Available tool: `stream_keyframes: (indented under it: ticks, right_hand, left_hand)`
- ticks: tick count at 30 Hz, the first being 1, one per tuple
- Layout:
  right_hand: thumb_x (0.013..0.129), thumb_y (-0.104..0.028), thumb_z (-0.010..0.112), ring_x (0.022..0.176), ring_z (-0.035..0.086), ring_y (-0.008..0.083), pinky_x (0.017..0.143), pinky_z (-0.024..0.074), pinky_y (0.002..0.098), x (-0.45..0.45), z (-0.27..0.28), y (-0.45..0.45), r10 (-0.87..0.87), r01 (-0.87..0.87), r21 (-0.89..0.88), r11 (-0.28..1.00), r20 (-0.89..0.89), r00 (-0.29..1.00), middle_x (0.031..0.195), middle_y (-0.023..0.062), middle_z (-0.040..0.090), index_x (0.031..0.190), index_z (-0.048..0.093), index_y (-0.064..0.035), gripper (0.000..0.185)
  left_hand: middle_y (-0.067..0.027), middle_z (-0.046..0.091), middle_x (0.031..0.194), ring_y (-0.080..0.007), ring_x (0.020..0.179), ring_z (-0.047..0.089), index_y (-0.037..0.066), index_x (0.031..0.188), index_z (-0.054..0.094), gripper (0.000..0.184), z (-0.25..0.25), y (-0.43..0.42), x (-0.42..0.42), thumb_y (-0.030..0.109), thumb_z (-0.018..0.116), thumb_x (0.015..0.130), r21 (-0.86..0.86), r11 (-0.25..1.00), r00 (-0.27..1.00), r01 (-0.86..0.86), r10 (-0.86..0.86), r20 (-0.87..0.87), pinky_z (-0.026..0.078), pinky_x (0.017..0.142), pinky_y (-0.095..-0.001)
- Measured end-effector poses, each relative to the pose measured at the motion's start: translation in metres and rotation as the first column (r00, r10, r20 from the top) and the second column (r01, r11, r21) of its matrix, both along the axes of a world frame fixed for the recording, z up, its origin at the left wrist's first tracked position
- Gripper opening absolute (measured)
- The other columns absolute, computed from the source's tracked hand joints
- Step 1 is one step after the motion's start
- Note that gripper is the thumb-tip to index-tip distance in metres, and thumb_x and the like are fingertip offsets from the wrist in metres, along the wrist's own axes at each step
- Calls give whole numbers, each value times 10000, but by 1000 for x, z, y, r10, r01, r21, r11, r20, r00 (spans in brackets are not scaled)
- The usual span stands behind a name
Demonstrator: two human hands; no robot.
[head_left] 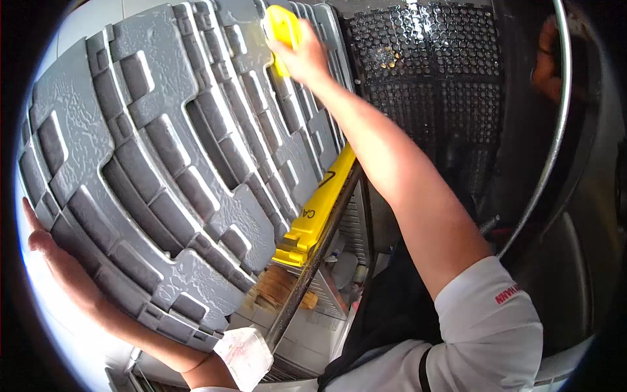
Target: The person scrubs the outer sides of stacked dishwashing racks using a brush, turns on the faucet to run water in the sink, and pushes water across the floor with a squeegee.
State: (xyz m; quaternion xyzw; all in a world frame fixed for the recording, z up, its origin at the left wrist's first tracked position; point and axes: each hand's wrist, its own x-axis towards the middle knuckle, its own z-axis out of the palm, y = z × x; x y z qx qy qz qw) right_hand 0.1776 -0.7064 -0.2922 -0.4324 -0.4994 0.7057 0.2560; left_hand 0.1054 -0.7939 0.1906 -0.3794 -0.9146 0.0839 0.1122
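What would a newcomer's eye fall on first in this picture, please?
A large, wet-looking, ridged grey panel fills most of the picture's left half. Near its top, the right hand grips a bright yellow tool. Beside the panel's lower right edge, a yellow sign with dark lettering stands out.

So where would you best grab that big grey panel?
Probably grip the grey panel by its left edge, coming from the left, where the left hand is: its broad face looks wet, and a yellow sign lies along the opposite side.
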Motion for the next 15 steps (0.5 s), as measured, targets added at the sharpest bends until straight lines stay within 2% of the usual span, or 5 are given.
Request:
stream_keyframes:
  ticks: [3,4,9,11,15]
  right_hand:
    - [857,-282,777,1002,690,289,857,543,405,23,0,-21,-90,81,-77,994,-114,989,1090,140,693,1233,522,-75,500]
    - [879,-221,760,1081,650,247,920,515,379,49,-2,-49,-81,19,-263,965,-228,970,1168,118,660,1284,503,-60,506]
    - [887,-218,756,1097,634,226,965,492,376,182,14,-141,246,-248,-359,900,-52,968,1179,103,660,1319,505,-60,524]
    - [885,-179,757,1077,640,206,926,513,364,194,39,-127,209,-192,-406,894,-1,978,1153,101,665,1289,517,-47,487]
    - [869,-124,771,1032,658,212,898,552,353,179,134,-39,-20,-48,-372,927,-176,984,1185,122,617,1279,459,-5,529]
  left_hand:
    - [-186,234,1634,-270,1532,154,20,1568,265,938,-4,1,4,744,208,975,63,997,998,-42,40,41,40,1239,-425]
    - [-188,226,1637,-271,1533,148,18,1569,261,913,-2,-2,-2,722,216,988,60,998,998,0,-3,56,35,1240,-422]
    - [-180,222,1641,-307,1513,231,88,1588,242,756,-17,-6,-5,600,316,1037,267,963,978,-48,-10,210,159,1234,-437]
    - [-189,239,1633,-318,1508,247,123,1597,224,752,-24,4,8,593,369,1029,335,918,940,-212,98,327,175,1232,-454]
    - [-254,239,1615,-403,1503,216,32,1583,203,840,-23,14,8,562,489,997,323,941,970,-98,18,241,167,1232,-440]
